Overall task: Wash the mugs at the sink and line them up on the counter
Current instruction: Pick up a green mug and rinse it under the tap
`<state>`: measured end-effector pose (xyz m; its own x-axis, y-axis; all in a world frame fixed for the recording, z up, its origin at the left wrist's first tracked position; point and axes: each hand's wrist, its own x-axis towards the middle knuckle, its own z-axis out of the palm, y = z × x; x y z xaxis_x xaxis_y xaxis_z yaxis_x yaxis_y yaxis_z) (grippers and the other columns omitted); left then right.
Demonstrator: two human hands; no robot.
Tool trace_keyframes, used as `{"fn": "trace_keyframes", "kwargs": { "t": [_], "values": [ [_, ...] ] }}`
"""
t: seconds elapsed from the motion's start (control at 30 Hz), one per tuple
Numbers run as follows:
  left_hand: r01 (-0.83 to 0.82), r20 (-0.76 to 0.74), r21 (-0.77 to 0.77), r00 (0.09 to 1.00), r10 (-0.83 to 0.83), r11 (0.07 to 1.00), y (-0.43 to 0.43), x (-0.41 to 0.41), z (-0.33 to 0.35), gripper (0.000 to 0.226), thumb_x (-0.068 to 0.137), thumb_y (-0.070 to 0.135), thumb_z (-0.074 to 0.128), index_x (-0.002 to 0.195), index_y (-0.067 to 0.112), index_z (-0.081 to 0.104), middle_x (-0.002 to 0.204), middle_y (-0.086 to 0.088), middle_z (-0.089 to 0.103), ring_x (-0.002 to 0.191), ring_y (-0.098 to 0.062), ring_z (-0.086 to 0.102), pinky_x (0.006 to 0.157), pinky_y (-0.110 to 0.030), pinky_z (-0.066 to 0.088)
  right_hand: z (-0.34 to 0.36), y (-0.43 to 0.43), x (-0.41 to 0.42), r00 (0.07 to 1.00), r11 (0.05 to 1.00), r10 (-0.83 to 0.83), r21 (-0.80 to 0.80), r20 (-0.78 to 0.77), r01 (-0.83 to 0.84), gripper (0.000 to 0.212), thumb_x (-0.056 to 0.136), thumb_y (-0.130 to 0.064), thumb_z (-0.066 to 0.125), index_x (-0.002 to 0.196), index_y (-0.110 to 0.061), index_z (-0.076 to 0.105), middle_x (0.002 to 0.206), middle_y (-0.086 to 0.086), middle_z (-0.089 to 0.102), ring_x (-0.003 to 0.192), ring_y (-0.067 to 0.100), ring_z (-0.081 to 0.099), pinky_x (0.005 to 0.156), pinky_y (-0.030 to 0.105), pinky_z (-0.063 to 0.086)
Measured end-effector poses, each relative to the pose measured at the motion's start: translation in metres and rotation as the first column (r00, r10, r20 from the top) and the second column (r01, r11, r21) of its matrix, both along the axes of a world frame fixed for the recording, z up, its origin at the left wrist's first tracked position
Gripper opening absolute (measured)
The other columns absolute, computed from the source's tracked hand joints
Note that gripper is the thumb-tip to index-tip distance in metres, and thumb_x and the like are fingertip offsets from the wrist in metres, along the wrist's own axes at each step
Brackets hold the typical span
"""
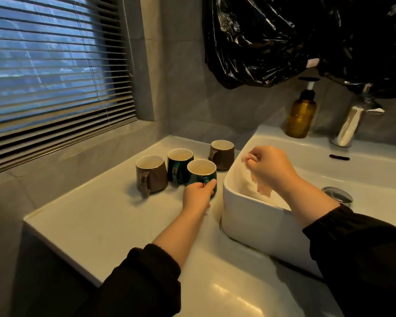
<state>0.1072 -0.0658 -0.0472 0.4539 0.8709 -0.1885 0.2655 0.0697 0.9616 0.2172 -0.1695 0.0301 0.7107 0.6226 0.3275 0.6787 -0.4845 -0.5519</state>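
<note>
Tight pack left of the white rectangular ceramic basin [249, 216]: near brown glazed mug [150, 177], rear dark green mug [178, 163], front dark green mug [200, 175], with the far brown glazed mug [223, 156] slightly apart. The left hand [197, 197] grips the front green one's handle, just beside the basin wall. The right hand [270, 170] holds a pale rag [262, 189] over the basin's left rim. Open white counter [96, 225] lies left of the basin's near corner. Behind the basin stand an amber pump bottle [301, 117] and a chrome tap [350, 126].

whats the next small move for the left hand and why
Probably lift the near green mug and bring it over the sink. The left hand grips its handle while the mug stands on the counter, and the right hand holds a pink cloth above the sink, seemingly ready to wash.
</note>
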Motion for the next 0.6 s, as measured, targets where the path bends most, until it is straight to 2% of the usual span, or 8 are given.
{"fn": "trace_keyframes", "kwargs": {
  "t": [0.1, 0.2, 0.27, 0.37, 0.5, 0.57, 0.6],
  "values": [
    [-0.031, 0.012, 0.004, 0.999, 0.031, 0.999, -0.003, 0.005, 0.005, 0.03, 0.093, 0.035, 0.054, 0.073, 0.013, 0.06, 0.076, -0.001, 0.06, 0.063, -0.016, 0.054, 0.073, -0.035, 0.053, -0.002, 0.001, -0.003, 1.0, 0.999, 0.004, 0.038, 0.005, -0.004, 0.025, 0.094, -0.027, 0.057, 0.117, -0.016, 0.059, 0.108, 0.004, 0.063, 0.085, 0.017, 0.054, 0.068, 0.025, 0.046],
    [-0.085, 0.092, -0.134, 0.991, 0.098, 0.987, -0.001, -0.002, 0.012, 0.022, 0.096, 0.029, 0.051, 0.086, 0.012, 0.06, 0.086, -0.003, 0.059, 0.082, -0.017, 0.056, 0.079, -0.033, 0.052, -0.004, 0.002, -0.005, 1.0, 0.995, 0.003, 0.101, 0.028, -0.006, 0.023, 0.093, -0.029, 0.058, 0.113, -0.018, 0.055, 0.104, 0.001, 0.062, 0.084, 0.016, 0.055, 0.069, 0.026, 0.05],
    [-0.067, 0.103, -0.162, 0.991, 0.084, 0.985, 0.005, -0.013, 0.014, 0.023, 0.097, 0.03, 0.049, 0.084, 0.012, 0.057, 0.083, -0.003, 0.057, 0.085, -0.016, 0.055, 0.076, -0.031, 0.051, -0.004, 0.001, -0.009, 0.997, 0.988, 0.023, 0.148, 0.07, -0.033, 0.019, 0.093, -0.028, 0.059, 0.109, -0.017, 0.058, 0.099, -0.001, 0.06, 0.083, 0.016, 0.054, 0.069, 0.027, 0.05],
    [-0.009, 0.116, -0.081, 0.993, 0.018, 0.997, 0.014, -0.04, 0.021, 0.031, 0.098, 0.03, 0.046, 0.073, 0.015, 0.055, 0.076, -0.003, 0.055, 0.078, -0.014, 0.053, 0.066, -0.027, 0.05, -0.002, 0.0, -0.017, 0.988, 0.963, 0.09, 0.24, 0.125, -0.118, 0.017, 0.091, -0.025, 0.062, 0.106, -0.017, 0.06, 0.095, -0.003, 0.059, 0.084, 0.016, 0.055, 0.069, 0.025, 0.048],
    [-0.025, 0.203, 0.081, 0.979, 0.008, 0.996, 0.029, -0.08, 0.049, 0.038, 0.098, 0.026, 0.045, 0.063, 0.016, 0.051, 0.072, -0.003, 0.054, 0.074, -0.016, 0.05, 0.056, -0.025, 0.041, 0.012, 0.018, -0.035, 0.979, 0.901, 0.152, 0.39, 0.133, -0.193, 0.013, 0.089, -0.026, 0.064, 0.096, -0.016, 0.061, 0.081, -0.008, 0.057, 0.072, 0.01, 0.053, 0.059, 0.017, 0.041],
    [-0.063, 0.209, 0.161, 0.977, 0.028, 0.985, 0.036, -0.098, 0.064, 0.037, 0.097, 0.026, 0.044, 0.061, 0.018, 0.048, 0.067, -0.001, 0.052, 0.069, -0.015, 0.047, 0.056, -0.026, 0.036, 0.018, 0.039, -0.049, 0.977, 0.914, 0.177, 0.349, 0.118, -0.208, 0.013, 0.089, -0.028, 0.063, 0.092, -0.017, 0.057, 0.078, -0.009, 0.053, 0.067, 0.009, 0.051, 0.056, 0.022, 0.04],
    [-0.081, 0.215, 0.188, 0.976, 0.039, 0.979, 0.038, -0.106, 0.069, 0.037, 0.096, 0.026, 0.045, 0.06, 0.019, 0.047, 0.064, 0.0, 0.051, 0.066, -0.014, 0.046, 0.056, -0.026, 0.034, 0.019, 0.051, -0.056, 0.975, 0.941, 0.19, 0.263, 0.111, -0.214, 0.014, 0.09, -0.029, 0.061, 0.09, -0.017, 0.054, 0.078, -0.007, 0.053, 0.066, 0.01, 0.051, 0.054, 0.026, 0.039]
  ]
}}
